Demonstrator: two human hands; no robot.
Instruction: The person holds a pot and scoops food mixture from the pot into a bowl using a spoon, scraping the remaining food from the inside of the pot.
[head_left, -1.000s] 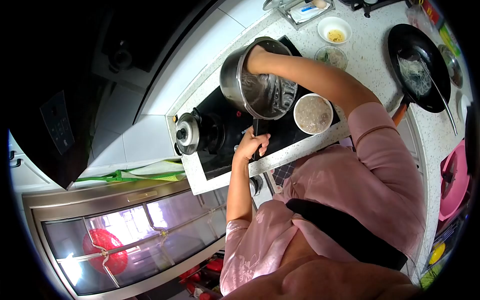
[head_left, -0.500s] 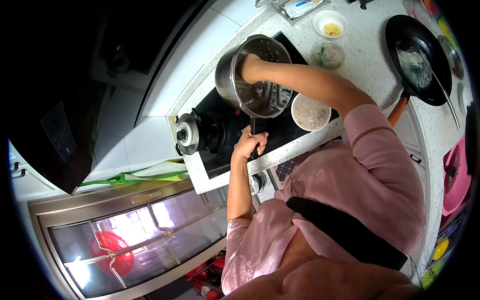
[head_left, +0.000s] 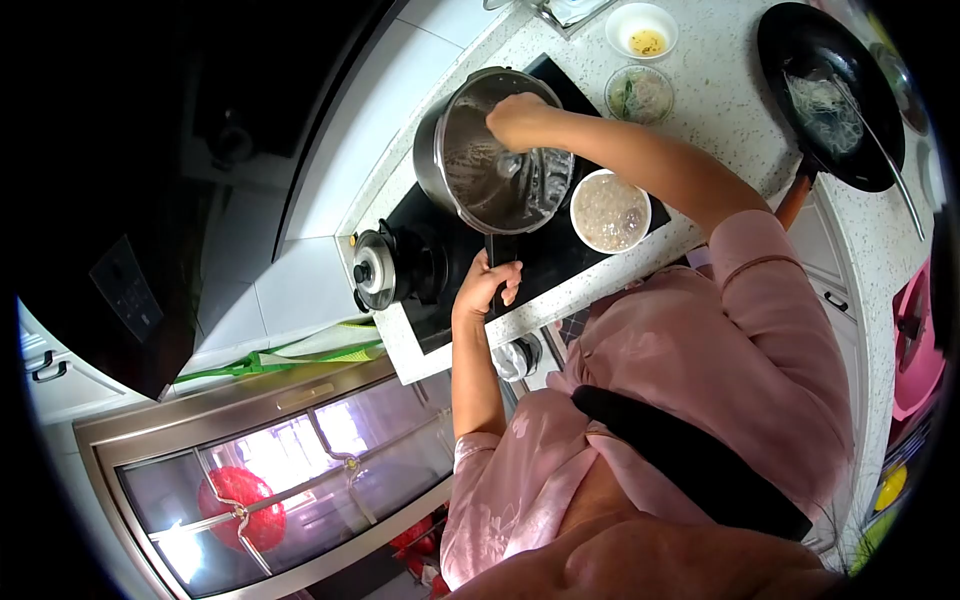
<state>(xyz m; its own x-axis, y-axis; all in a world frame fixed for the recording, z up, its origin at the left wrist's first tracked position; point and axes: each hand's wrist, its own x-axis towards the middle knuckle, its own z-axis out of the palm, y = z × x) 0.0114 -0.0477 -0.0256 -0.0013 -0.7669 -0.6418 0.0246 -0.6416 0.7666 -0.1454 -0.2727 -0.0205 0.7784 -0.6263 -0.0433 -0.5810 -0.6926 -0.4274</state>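
A large metal pot [head_left: 455, 185] with a black handle stands tilted on the black cooktop [head_left: 560, 260]; pale, wet residue coats its inside. My left hand [head_left: 487, 287] is wrapped round the handle [head_left: 502, 248] on the pot's near side. Inside the pot's mouth, my right hand [head_left: 520, 122] is closed with its fingers pointing down. A pale, shiny patch shows just below those fingers, but I cannot make out what they hold. Close to the pot's right side, a white bowl [head_left: 610, 212] is full of pale, lumpy porridge-like food.
A small lidded pot [head_left: 377, 270] stands at the cooktop's left. Behind the porridge bowl are a glass dish [head_left: 640, 95] of food and a white bowl [head_left: 642, 30] with yellow liquid. A black wok [head_left: 830, 90] with noodle-like strands and a long metal utensil lies right.
My right hand has risen from deeper in the pot and shows more fully near its rim. The view has shifted slightly; my left hand keeps its hold on the handle.
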